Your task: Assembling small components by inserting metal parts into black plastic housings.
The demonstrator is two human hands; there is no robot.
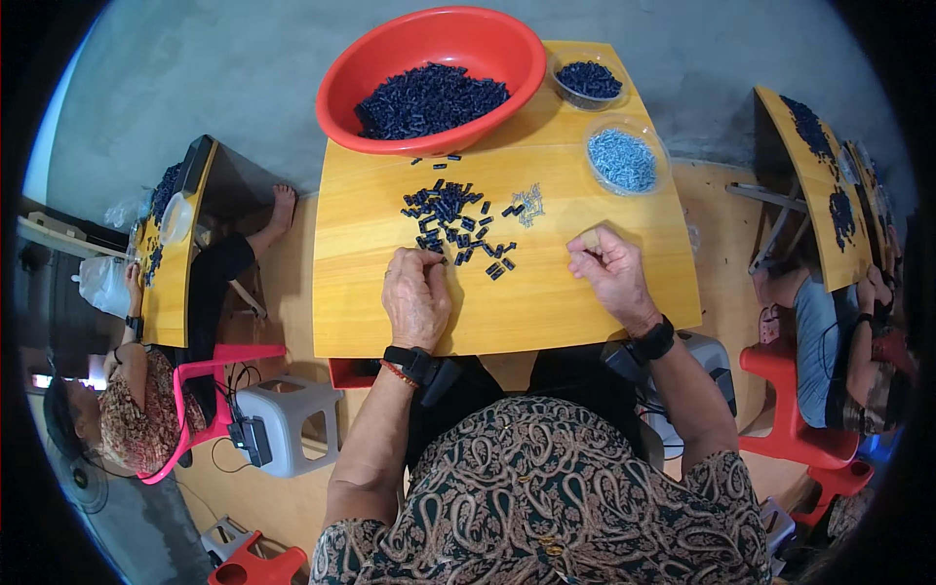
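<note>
My left hand [416, 298] rests at the near-left edge of a loose pile of small dark tubular pieces [444, 203]. Its fingers are curled in, and whatever they may hold is hidden. To the right, my right hand [616, 277] is over the bare part of the yellow table [507, 327], thumb and fingers pinched together. Anything in that pinch is too small to make out. Beyond and between the hands lies a small scatter of thin pale pieces [528, 206], with a couple of dark pieces beside it.
A large red basin [334, 112] of dark pieces stands at the table's far left. At far right are a clear tub of dark pieces [589, 81] and a tub of light-blue pieces [622, 161]. People sit at tables on both sides. A grey stool [278, 414] stands at left.
</note>
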